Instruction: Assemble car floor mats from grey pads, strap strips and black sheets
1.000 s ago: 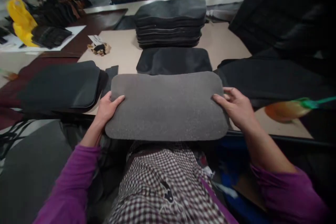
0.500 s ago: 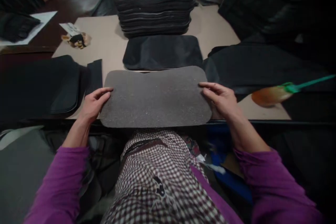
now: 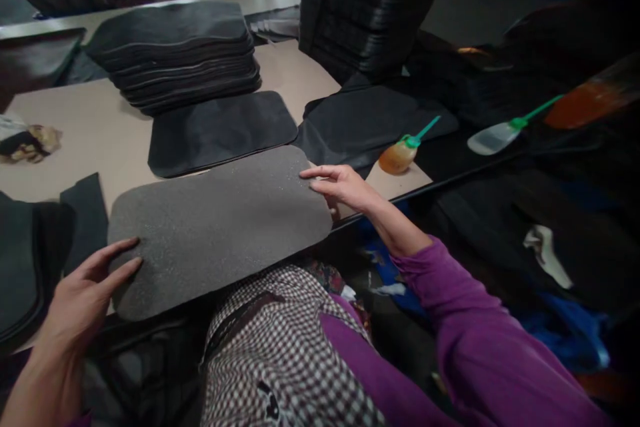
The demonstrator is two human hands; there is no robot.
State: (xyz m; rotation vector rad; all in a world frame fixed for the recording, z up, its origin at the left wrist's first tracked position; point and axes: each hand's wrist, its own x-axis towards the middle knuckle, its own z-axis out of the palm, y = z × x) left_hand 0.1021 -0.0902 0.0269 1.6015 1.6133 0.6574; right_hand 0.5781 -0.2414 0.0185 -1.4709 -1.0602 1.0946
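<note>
A flat grey panel (image 3: 220,230) with rounded corners and pale specks lies across the table's front edge, its near side jutting toward my checked apron. My left hand (image 3: 83,297) grips its left end, with thumb and fingertips on the upper face. At the right end, my right hand (image 3: 345,187) has a thumb and a finger on top, and other fingers curl below the rim. Just behind the panel lies a black panel (image 3: 223,130) of similar shape. Farther back rises a thick stack of black panels (image 3: 180,60).
More dark panels (image 3: 17,267) lie at the left beside a black strip (image 3: 85,217). An amber bottle (image 3: 399,155) with a green spout stands right of my hand; a pale bottle (image 3: 495,139) is beyond it. Crumpled scraps (image 3: 30,140) sit at far left. A tall dark stack (image 3: 365,7) stands behind.
The view has swung to the right, so the table and panel appear tilted and shifted left. Both hands remain at the grey panel's ends. More bottles have come into view.
</note>
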